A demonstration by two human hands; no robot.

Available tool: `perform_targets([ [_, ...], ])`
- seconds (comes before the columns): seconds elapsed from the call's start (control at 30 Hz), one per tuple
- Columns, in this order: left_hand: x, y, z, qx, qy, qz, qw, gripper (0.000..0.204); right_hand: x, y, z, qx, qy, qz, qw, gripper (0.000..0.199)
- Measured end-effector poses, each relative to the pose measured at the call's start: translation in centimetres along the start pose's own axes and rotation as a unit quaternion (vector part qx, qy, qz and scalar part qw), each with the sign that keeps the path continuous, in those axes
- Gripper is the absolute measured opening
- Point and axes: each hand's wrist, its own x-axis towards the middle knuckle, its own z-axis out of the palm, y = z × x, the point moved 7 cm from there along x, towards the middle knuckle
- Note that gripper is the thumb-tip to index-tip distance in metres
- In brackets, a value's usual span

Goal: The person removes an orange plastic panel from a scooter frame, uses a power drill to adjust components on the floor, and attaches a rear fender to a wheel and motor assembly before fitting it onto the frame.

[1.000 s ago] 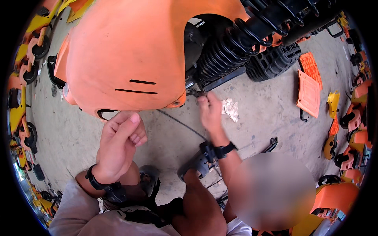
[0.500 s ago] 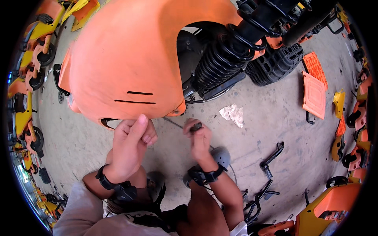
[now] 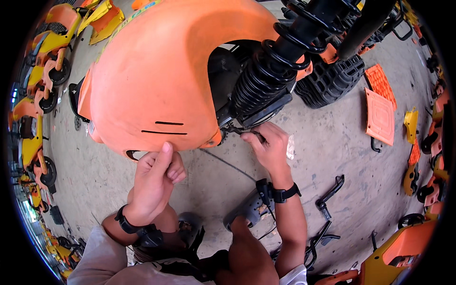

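Note:
A large orange body panel of a small vehicle curves over the upper middle, with two narrow slots low on its face. My left hand is closed just below its lower edge, thumb up against the rim near a small opening; whatever its curled fingers hold is hidden. My right hand pinches a short dark rod-like piece, its exact kind unclear, beside black metal parts at the panel's lower right corner. A black coil-spring shock absorber slants above that hand.
A black knobbly tyre stands behind the shock. Orange panels and a yellow part lie on the floor at right. Black bent metal bars lie near my right forearm. A crumpled wrapper is partly behind my right hand. Similar vehicles line both sides.
My right hand has moved right and up with the dark piece, to the metal parts by the panel's corner. My left hand stays nearly in place. The view has shifted slightly.

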Motion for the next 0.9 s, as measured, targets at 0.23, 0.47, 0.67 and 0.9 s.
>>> perform_targets([
  [0.23, 0.2, 0.0, 0.2, -0.009, 0.002, -0.008, 1.000, 0.045, 1.7, 0.1, -0.4, -0.029, 0.005, -0.104, 0.994, 0.037],
  [0.47, 0.0, 0.0, -0.3, -0.027, 0.003, -0.007, 1.000, 0.044, -0.1, 1.4, 1.8, -0.017, -0.016, -0.040, 0.999, 0.031],
  [0.67, 0.3, 0.3, 1.0, -0.018, 0.009, -0.017, 1.000, 0.045, -13.3, -2.5, 16.7, 0.406, -0.147, 0.338, 0.836, 0.039],
  [0.9, 0.1, 0.6, -1.4, -0.026, -0.039, 0.014, 0.999, 0.042, -7.2, 0.6, 7.5, 0.245, -0.091, 0.130, 0.956, 0.031],
])
